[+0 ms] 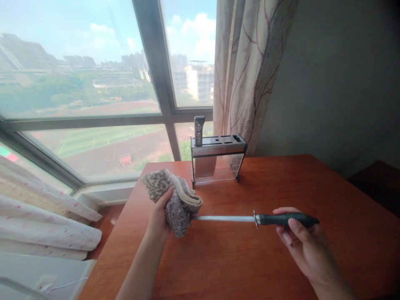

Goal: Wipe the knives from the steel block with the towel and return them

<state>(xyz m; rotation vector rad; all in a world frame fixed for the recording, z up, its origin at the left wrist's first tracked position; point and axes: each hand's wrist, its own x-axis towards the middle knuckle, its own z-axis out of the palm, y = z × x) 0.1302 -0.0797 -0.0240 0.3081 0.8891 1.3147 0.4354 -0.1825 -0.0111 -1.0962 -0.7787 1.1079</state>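
Right hand (300, 239) grips the black handle of a sharpening steel (254, 218), fingers curled around the handle, thumb on the near side. Steel is held level above the tabletop (281, 183), roughly over its middle, rod pointing left, handle toward the right edge. Left hand (161, 214) clutches a bunched grey cloth (175, 200), fingers closed into the fabric; cloth is wrapped around the rod's tip, so the tip is hidden. Cloth sits toward the left edge of the tabletop; can't tell if its bottom touches the wood.

Knife rack (217, 160) stands at the far edge of the tabletop, metal top with slots, clear front panel. One knife (198, 130) is in the left slot, handle sticking up, wide blade visible through the panel. Rack is well apart from both hands.

Behind the far edge: window (93, 83) and curtain (246, 71). Off the left edge, white patterned fabric (46, 221).
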